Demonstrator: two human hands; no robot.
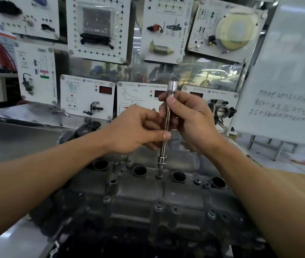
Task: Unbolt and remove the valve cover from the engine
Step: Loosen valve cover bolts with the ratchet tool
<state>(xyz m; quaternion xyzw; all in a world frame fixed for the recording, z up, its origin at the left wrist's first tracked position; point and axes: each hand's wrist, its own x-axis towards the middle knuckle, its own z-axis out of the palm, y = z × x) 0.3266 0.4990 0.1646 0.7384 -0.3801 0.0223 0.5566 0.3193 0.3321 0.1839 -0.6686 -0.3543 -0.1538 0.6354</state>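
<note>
The grey metal valve cover [140, 194] lies across the lower middle, with several round plug wells along its top. A long steel extension bar with a socket [168, 120] stands nearly upright, its lower end on a bolt [159, 177] between two middle wells. My right hand [187, 120] grips the upper part of the bar, thumb and fingers curled round it. Lower on the shaft, my left hand [136, 129] pinches it between thumb and fingers. Several bolt heads [158, 205] show along the cover's near edge.
A display wall of white training panels [87, 96] stands right behind the engine. A throttle body [221, 110] is mounted at the right of it. A whiteboard [285, 86] with handwriting leans at the right. A grey bench surface [17, 237] runs at the lower left.
</note>
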